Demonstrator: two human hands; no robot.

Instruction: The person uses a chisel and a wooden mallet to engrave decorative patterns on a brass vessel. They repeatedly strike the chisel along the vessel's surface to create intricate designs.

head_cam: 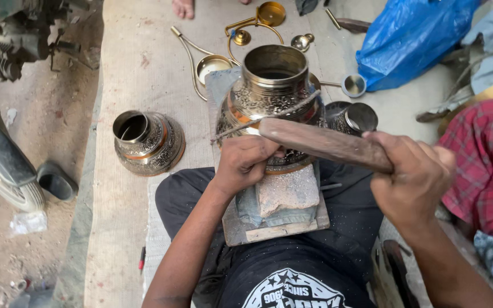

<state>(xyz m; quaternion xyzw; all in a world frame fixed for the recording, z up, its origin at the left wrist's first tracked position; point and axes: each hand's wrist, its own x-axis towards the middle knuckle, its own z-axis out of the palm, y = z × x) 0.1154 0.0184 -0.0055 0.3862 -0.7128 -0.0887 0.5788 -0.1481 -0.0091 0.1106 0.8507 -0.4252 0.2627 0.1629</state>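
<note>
- A metalworker's open-air workshop, with the work done seated on the ground.
- An engraved brass pot (272, 97) sits on a worn board (281, 219) across the person's lap.
- A matching engraved vessel (146, 142) and loose brass fittings (255, 25) lie on a woven mat (138, 74).
- At far left, bare dirt (58, 125) and a parked motorbike (1, 114).

Silver-and-brass engraved pot (273, 91) with floral scrollwork (a copper band too); blue plastic bag (412, 37) far right; red checked cloth (486, 162) right.
</note>
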